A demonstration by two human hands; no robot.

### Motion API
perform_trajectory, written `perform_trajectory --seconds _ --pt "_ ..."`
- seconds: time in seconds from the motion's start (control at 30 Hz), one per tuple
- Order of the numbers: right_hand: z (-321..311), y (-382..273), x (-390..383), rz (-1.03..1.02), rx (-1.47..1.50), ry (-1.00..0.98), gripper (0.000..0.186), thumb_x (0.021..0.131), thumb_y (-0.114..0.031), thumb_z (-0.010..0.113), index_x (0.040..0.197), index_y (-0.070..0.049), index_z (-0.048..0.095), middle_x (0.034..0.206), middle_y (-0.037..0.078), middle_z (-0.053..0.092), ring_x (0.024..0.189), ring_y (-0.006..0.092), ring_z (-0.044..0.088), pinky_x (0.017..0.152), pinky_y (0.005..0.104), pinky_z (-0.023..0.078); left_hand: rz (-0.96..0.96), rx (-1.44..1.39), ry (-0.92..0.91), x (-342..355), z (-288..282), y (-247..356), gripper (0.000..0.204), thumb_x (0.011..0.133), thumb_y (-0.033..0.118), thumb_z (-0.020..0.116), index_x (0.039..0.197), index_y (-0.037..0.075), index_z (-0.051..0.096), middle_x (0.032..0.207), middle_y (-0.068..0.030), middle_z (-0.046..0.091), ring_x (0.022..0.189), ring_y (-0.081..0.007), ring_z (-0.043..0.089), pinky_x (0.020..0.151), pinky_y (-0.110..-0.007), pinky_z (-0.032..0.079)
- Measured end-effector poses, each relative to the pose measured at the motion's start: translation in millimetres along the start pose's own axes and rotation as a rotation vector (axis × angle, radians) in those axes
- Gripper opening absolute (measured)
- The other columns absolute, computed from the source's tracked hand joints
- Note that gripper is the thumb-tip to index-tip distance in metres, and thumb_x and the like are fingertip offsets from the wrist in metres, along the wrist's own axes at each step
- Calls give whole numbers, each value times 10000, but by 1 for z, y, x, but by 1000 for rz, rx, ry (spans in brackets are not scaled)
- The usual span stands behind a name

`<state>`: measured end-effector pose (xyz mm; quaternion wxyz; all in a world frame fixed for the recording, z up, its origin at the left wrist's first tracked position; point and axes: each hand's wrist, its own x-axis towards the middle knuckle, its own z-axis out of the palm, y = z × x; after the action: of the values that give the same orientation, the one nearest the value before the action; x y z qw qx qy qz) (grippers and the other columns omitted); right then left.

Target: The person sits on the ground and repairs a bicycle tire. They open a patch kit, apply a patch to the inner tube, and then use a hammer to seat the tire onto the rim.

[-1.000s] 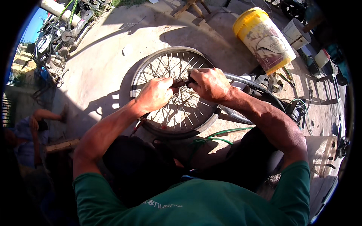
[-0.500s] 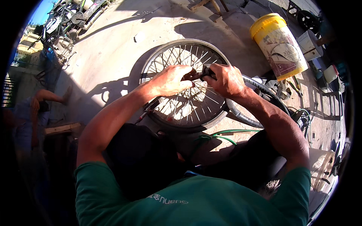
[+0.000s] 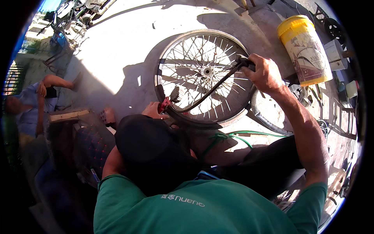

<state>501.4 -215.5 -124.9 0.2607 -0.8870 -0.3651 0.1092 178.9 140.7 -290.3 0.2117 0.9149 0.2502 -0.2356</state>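
A spoked bicycle wheel [image 3: 207,71] with a dark tyre lies flat on the ground before me. Over it curves a dark hose [image 3: 213,90]. My right hand [image 3: 265,74] is closed on the black fitting [image 3: 244,63] at its upper end, above the wheel's right rim. At the lower left rim my left hand [image 3: 152,110] grips a red fitting [image 3: 165,105] near the hose's other end; my dark-clad knee partly hides this hand. A grey ridged piece [image 3: 177,94] shows beside the red fitting.
A yellow-rimmed bucket [image 3: 306,52] stands at the upper right. Beside the wheel lie a loose grey tyre [image 3: 269,117] and a green cord [image 3: 249,134]. Bicycle parts [image 3: 74,27] are heaped at the upper left. Another person [image 3: 35,101] sits at the left.
My hands have parted from together over the wheel. The left moved down to the red fitting; the right moved right with the hose's black end, stretching the hose across the wheel.
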Motion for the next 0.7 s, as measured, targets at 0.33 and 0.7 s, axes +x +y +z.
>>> perform_trajectory --seconds 0.33,0.7 --pt "-2 -1 -1 -34 18 -15 302 831 -315 733 960 -45 690 849 177 718 820 385 700 755 475 543 -214 -72 -120 30 18 -2 825 669 514 862 1197 -37 548 1196 -258 625 1150 -401 621 963 -463 483" --pt "1 8 -6 -70 69 11 351 811 -325 721 1004 -33 699 850 180 710 814 384 695 753 464 533 -186 122 -109 28 9 22 663 682 469 800 1120 8 613 1081 -234 689 1072 -397 662 923 -487 515"
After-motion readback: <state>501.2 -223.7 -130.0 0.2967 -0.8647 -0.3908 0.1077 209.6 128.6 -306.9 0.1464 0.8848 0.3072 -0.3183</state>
